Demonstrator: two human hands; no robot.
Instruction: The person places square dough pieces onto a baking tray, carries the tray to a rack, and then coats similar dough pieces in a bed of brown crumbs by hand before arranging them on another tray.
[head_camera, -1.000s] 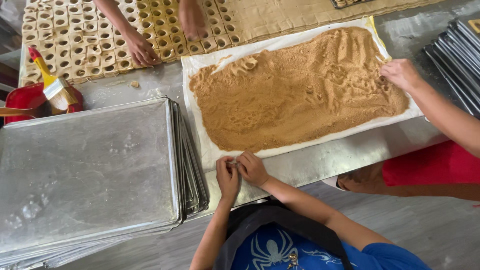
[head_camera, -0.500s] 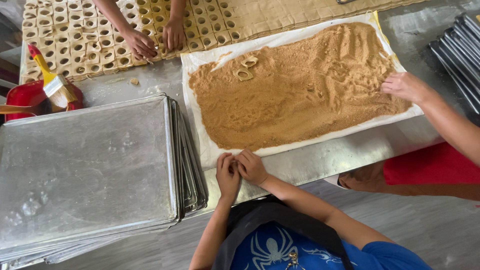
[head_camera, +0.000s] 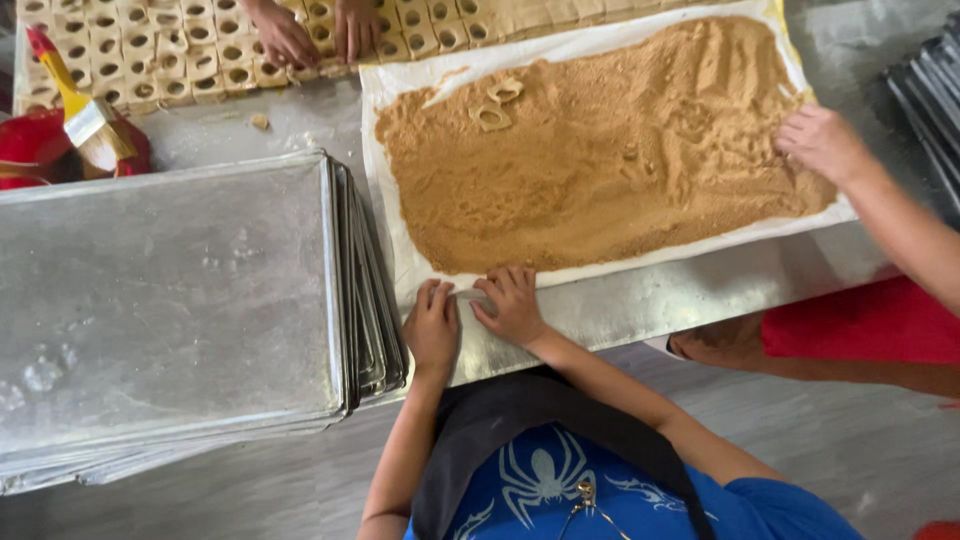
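Left hand (head_camera: 432, 325) flat on shiny metal table (head_camera: 700, 295), fingers close together, holding nothing. Right hand (head_camera: 512, 303) just beside it, fingers spread a little, tips touching edge of white paper sheet (head_camera: 405, 240). Brown crumbly sand-like pile (head_camera: 600, 150) lies on sheet, just past both hands. Stack of flat grey metal trays (head_camera: 170, 300) sits left. Other person's hand (head_camera: 825, 145) rests in pile, far right.

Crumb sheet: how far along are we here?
Done: two dough pieces lie in the crumb. In hand: left hand and right hand touch the paper's near edge. Left: the top tray holds nothing; most dough squares sit across the table.
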